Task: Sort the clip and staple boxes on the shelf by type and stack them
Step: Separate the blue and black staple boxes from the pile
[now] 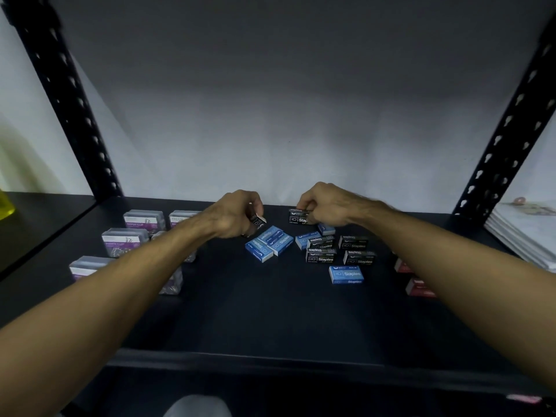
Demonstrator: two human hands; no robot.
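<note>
My left hand (237, 216) pinches a small black staple box (258, 220), tilted, just above three blue staple boxes (269, 243) lying side by side. My right hand (323, 206) grips another black staple box (298, 216) near the back of the shelf. Several black staple boxes (337, 251) lie loose in front of it, with further blue ones (346, 274) among them. Clear paper clip boxes with purple labels (143, 219) stand at the left, partly hidden by my left forearm. Red boxes (416, 287) lie at the right, partly hidden by my right forearm.
The dark shelf board (270, 311) has black perforated uprights at the left (69, 100) and right (508, 136). A stack of white papers (523, 233) lies at the far right. A yellow object (6, 207) sits at the far left edge.
</note>
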